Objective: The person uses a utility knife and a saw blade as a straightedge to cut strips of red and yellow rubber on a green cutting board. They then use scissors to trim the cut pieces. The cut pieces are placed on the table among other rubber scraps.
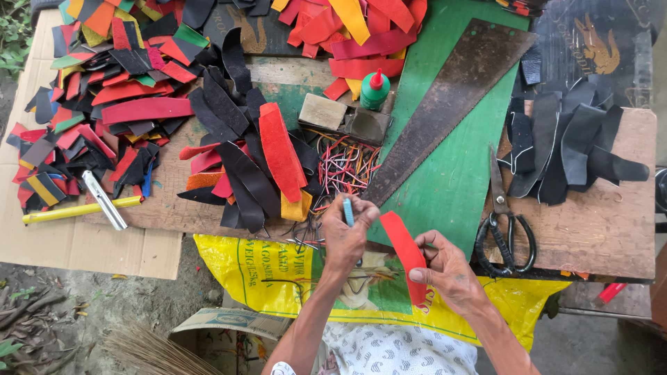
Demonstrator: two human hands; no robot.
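Note:
My right hand point(448, 272) holds a curved red leather strip point(403, 250) upright in front of me, thumb and fingers pinched on its lower half. My left hand point(345, 235) grips a small light-blue tool point(348, 210) with its tip pointing up, just left of the strip. Both hands hover over the front edge of the green board point(455, 173) and a yellow printed sack point(278, 274) on my lap.
Heaps of red, black, orange and green leather pieces point(125, 90) cover the left and back. A rusty handsaw blade point(445, 104), black scissors point(504, 226), a green glue bottle point(375, 89), coloured laces point(344, 167), black cut pieces point(566, 142) and a yellow-handled tool point(80, 210) lie around.

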